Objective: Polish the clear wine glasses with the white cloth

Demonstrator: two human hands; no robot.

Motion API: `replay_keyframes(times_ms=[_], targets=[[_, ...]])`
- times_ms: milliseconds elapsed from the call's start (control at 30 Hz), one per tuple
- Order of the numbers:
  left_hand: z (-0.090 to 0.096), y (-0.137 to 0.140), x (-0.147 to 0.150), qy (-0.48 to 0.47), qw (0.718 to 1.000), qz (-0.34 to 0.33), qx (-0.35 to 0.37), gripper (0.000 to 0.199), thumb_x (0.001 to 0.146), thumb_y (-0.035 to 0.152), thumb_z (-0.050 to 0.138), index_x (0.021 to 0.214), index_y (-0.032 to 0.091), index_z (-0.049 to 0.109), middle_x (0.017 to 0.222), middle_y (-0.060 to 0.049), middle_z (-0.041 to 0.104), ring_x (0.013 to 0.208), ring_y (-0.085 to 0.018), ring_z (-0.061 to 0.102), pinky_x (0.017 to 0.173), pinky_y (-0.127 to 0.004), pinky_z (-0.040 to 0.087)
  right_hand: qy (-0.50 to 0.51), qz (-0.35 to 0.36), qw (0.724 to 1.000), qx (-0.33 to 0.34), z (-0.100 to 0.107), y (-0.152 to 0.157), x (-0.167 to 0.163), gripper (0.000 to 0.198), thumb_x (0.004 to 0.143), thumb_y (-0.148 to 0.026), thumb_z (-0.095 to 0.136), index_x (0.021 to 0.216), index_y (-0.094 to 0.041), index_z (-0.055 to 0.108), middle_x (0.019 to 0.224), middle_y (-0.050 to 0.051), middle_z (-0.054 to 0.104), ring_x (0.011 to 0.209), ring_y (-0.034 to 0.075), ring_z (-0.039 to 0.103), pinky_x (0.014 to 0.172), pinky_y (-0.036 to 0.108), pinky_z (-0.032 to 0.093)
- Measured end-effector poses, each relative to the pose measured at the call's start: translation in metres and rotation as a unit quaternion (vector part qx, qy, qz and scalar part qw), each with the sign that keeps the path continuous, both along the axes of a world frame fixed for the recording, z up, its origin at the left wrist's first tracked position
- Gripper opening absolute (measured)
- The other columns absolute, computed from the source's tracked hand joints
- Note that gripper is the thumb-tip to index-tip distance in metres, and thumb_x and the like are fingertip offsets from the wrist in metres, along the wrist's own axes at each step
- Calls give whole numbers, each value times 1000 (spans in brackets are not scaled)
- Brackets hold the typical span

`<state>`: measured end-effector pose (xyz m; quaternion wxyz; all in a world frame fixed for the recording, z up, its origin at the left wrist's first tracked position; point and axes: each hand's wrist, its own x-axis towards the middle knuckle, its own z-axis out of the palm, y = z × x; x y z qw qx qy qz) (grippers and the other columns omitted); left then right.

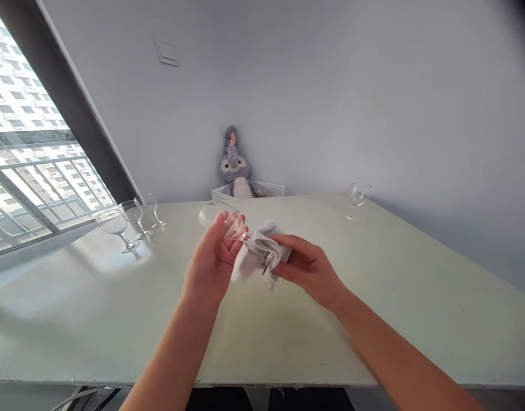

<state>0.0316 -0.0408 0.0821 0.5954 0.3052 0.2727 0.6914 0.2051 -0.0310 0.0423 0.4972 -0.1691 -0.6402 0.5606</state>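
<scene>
My left hand (217,251) is closed around the bowl of a clear wine glass (211,213), which is tipped on its side above the table. The glass's rim points to the left and its stem runs right, towards my other hand. A pale grey cloth (262,245) is gripped in my right hand (305,265), fingers and thumb pinching it. Folds of this cloth wrap around the foot of the glass, so the foot is mostly hidden. One end of the cloth hangs loose below.
On the left of the pale table (116,325) stand several stemmed glasses (112,221), upright. Another glass (360,194) stands at the back right. A plush rabbit (235,165) sits in a white basket (271,189) against the wall. The window (26,125) is at the left.
</scene>
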Motion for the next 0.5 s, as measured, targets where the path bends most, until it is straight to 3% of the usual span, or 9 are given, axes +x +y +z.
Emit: replay_keyframes(times_ms=[133,267,400,500], targets=[[-10,-3,8,-46,995,-64,-61,21,84,31,58,95,13,60,101,-7,64,89,-12,64,73,-18,54,-67,-41,997,28,-1,-6,-2,32,65,-20,77,94,-28,67,81,-1,62,70,14,52,58,25,42],[-20,-4,13,-58,985,-123,-104,27,84,36,57,93,11,60,91,-6,65,73,-10,64,66,-17,54,-103,-71,992,22,-3,-10,-4,11,73,-31,71,75,-22,64,66,-2,56,58,12,46,51,25,36],[-28,-4,21,-101,979,-134,-119,29,85,37,55,97,10,59,89,-7,64,74,-10,64,72,-19,55,-65,-163,984,3,-4,-12,-9,31,81,-45,59,65,-19,55,59,-3,44,53,10,37,49,24,31],[-34,-3,33,-138,978,-105,-117,21,85,31,56,94,11,58,97,-7,63,86,-11,64,80,-19,54,27,-224,971,-76,-4,-7,-10,46,82,-54,52,56,-20,37,54,-4,31,50,10,29,47,24,28]])
